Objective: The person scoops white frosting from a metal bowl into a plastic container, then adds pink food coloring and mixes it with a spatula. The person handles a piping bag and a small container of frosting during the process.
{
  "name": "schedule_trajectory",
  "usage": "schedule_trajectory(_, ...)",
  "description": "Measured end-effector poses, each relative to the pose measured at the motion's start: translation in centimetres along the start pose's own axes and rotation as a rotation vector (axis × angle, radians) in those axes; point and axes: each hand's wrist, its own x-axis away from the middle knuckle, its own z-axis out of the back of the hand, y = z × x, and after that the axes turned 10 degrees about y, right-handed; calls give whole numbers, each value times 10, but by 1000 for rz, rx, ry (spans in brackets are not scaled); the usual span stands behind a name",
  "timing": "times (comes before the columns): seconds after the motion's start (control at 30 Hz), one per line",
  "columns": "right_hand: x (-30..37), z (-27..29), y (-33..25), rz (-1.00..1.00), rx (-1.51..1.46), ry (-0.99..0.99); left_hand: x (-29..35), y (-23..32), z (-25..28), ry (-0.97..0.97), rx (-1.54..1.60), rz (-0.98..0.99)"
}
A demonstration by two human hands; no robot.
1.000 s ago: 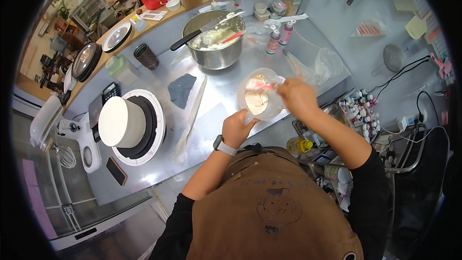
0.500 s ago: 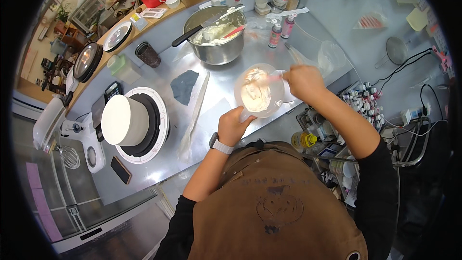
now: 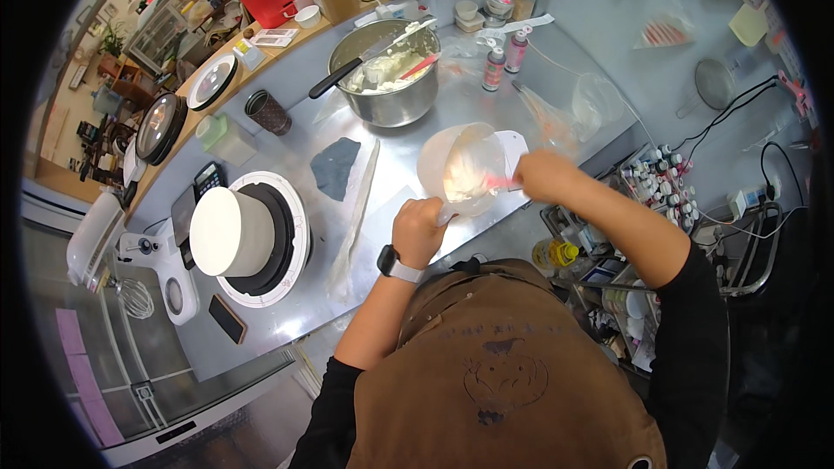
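My left hand (image 3: 420,230) is closed around the handle of a translucent plastic jug (image 3: 431,161), which is tilted over the table's front edge. Pale cream (image 3: 465,179) lies inside it. My right hand (image 3: 547,178) grips a pinkish spatula (image 3: 500,182), its blade down in the cream and partly hidden by the jug's wall. Behind the jug stands a steel mixing bowl (image 3: 393,106) with more white cream; a black-handled palette knife (image 3: 337,78) rests across its rim and a red spatula (image 3: 420,66) leans inside. To the left, a smooth white cake (image 3: 228,233) sits on a turntable (image 3: 300,252).
Two small pink-labelled bottles (image 3: 493,68) stand right of the bowl. A grey-blue cloth (image 3: 335,168) lies mid-table. At the left are a phone (image 3: 228,319), a stand mixer (image 3: 156,269) and a dark cup (image 3: 268,111). A cart of small bottles (image 3: 665,178) stands at the right.
The jug has tilted further, so more of its outer wall shows. My right hand has moved slightly down with the spatula, from the upper cream to the lower part. The view has shifted a little.
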Motion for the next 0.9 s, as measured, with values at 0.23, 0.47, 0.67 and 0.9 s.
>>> schedule_trajectory(0.23, -4, 0, -16, -48, 70, 651, 1, 12, -5, 73, 79, 239)
schedule_trajectory(0.47, 13, 16, -36, 203, 397, 258, -4, 9, 2, -21, -13, 250)
schedule_trajectory(0.67, 3, 19, -36, 180, 173, 429, -5, 7, 2, 27, 61, 204)
schedule_trajectory(0.9, 2, 12, -40, 132, 219, 538, -6, 6, 5, -34, 139, 211)
